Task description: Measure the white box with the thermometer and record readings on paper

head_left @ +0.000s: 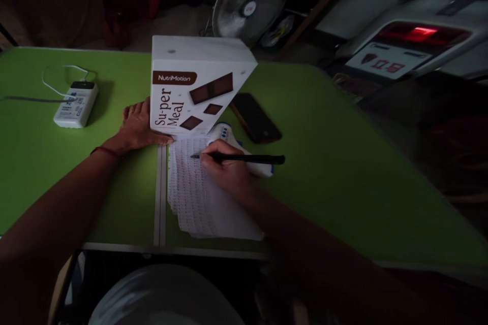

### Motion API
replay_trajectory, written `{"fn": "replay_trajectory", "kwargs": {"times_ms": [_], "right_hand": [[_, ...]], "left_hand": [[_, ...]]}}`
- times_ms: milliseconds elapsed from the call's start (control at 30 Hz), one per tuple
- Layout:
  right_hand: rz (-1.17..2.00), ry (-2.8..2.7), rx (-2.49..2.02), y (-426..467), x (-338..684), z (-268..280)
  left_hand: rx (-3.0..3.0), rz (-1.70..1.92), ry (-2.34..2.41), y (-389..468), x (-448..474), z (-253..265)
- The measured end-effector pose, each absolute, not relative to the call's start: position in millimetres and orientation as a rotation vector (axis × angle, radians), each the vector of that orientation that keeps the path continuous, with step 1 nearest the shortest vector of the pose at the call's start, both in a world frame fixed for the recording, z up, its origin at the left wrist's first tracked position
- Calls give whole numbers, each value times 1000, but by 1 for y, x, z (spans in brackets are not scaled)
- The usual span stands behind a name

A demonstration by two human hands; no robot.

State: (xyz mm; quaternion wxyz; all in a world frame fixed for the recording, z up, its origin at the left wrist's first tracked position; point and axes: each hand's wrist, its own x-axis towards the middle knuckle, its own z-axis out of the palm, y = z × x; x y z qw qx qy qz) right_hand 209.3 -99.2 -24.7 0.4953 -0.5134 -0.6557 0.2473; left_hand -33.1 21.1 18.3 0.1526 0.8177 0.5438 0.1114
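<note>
My right hand (229, 167) is closed around a black pen (263, 159). The pen's tip points left, over the closely written lines of the top sheet in a stack of paper (194, 203). My left hand (138, 124) rests open on the table by the lower left edge of a white NutriMotion box (213, 76). Its thumb stretches to the top left corner of the paper, while some fingertips are hidden behind the box. Partly covered by my right hand, a white object with blue edges (223, 132) lies beside the sheets.
The green folding table (324, 188) has a metal seam (160, 198) left of the paper. A dark phone (256, 118) lies right of the box. A white power bank (77, 104) with cables sits at left. Beyond the table stands a fan (249, 7).
</note>
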Motion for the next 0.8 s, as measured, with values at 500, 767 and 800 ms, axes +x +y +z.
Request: {"fn": "replay_trajectory", "kwargs": {"times_ms": [500,767,800], "right_hand": [[661,-1610,-1241,-100,207,-20],[602,-1574,-1205,-100,208,-26],[615,-1573,-1208,-100,208,-27]], "left_hand": [[2315,375,1503,25,-36,11],[2338,417,1472,25,-36,9],[2332,406,1481,25,-36,9]]}}
